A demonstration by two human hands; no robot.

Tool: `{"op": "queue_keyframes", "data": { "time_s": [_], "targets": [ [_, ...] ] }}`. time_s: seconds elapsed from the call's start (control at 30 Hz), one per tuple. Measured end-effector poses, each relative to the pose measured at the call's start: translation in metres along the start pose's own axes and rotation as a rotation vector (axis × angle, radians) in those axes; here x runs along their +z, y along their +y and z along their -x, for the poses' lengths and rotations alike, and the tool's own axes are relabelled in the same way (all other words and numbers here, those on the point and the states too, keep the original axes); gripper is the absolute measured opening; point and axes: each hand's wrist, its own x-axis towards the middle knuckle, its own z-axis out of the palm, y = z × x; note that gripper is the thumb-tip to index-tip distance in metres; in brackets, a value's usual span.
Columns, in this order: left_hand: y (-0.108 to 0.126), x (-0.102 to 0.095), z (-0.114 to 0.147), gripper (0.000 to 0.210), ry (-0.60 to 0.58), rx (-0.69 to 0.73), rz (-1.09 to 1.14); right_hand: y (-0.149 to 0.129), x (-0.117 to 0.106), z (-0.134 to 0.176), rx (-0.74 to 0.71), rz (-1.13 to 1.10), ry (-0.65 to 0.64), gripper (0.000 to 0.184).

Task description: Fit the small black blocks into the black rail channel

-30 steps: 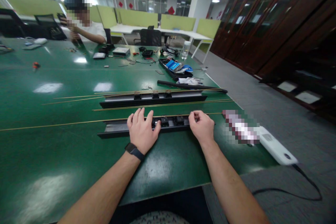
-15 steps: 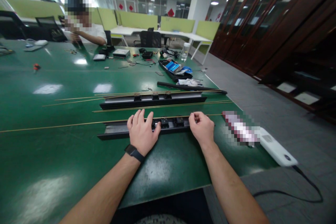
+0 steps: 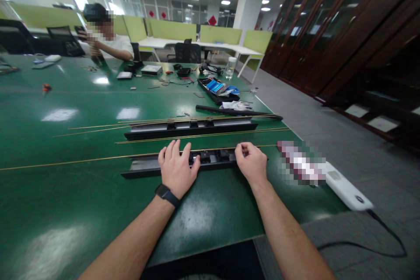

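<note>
Across the near part of the green table point(image 3: 82, 201) lies a black channel point(image 3: 141, 167) holding small black blocks point(image 3: 224, 155), with a thin brass rod point(image 3: 65, 162) running along its far edge and out past its left end. Over the channel's middle, the left hand point(image 3: 177, 168) is open, fingers spread, its thumb beside the blocks. At the right end, the right hand point(image 3: 252, 164) has its fingers curled closed by the rod; whether they grip it cannot be told. Farther back lie a second channel point(image 3: 226, 131) and a black bar point(image 3: 210, 108).
</note>
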Motion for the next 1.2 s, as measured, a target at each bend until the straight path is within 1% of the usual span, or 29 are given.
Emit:
{"op": "queue_keyframes", "data": {
  "time_s": [0.6, 1.0, 1.2],
  "targets": [
    [0.0001, 0.001, 0.0004, 0.044, 0.009, 0.007, -0.001, 0.0012, 0.0007, -0.0004, -0.004, -0.001, 0.012, 0.028],
    [-0.0008, 0.0015, 0.0004, 0.044, 0.008, 0.011, -0.014, -0.0002, 0.002, 0.0018, -0.04, -0.014, -0.021, 0.026],
    [-0.0004, 0.0013, 0.0007, 0.044, 0.002, 0.003, -0.005, 0.0043, 0.0026, 0.0004, -0.018, 0.003, 0.037, 0.027]
  ]
}}
